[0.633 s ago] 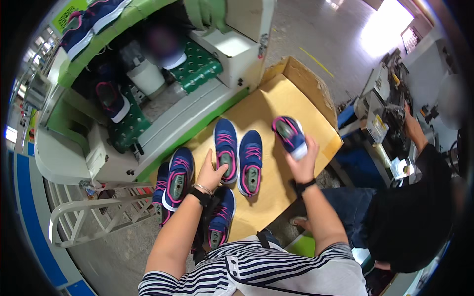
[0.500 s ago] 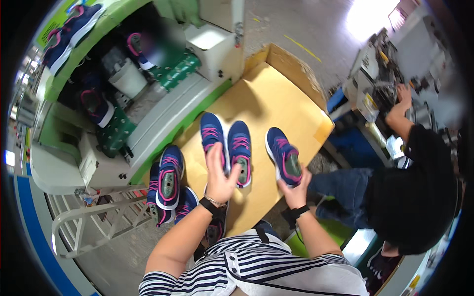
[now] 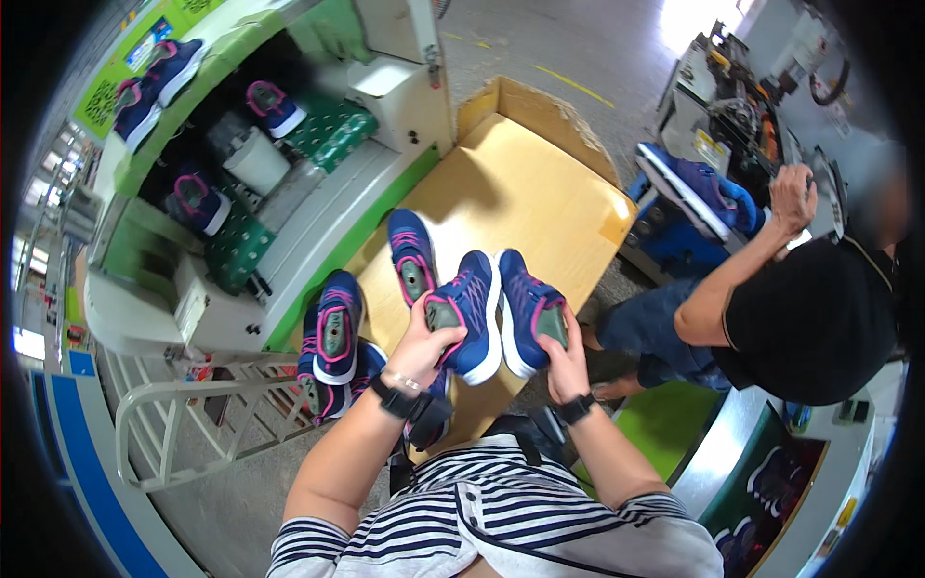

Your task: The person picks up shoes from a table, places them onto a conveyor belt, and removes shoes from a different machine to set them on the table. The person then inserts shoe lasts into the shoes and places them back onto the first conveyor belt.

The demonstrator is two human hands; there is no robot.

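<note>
Now that I have lifted both navy-and-pink sneakers off the cardboard surface [image 3: 540, 183], where a moment ago each lay flat under a palm, I hold them up side by side, soles nearly touching. My left hand [image 3: 424, 342] has its fingers wrapped about the heel of the left sneaker [image 3: 467, 318]; my right hand [image 3: 567, 361] grips the heel of the right sneaker [image 3: 528, 313] the same way. So I judge the pair is matched and in hand, no longer resting with the rest. One more sneaker [image 3: 412, 255] lies on the cardboard just beyond, and others [image 3: 332, 332] crowd its near left edge. The surface is a flattened brown carton with a raised flap at its far side. At upper left a green sign [image 3: 101, 96] with yellow patches sits beside shelved sneakers. A co-worker's hand [image 3: 792, 193] rests near another shoe [image 3: 689, 188] at right.
</note>
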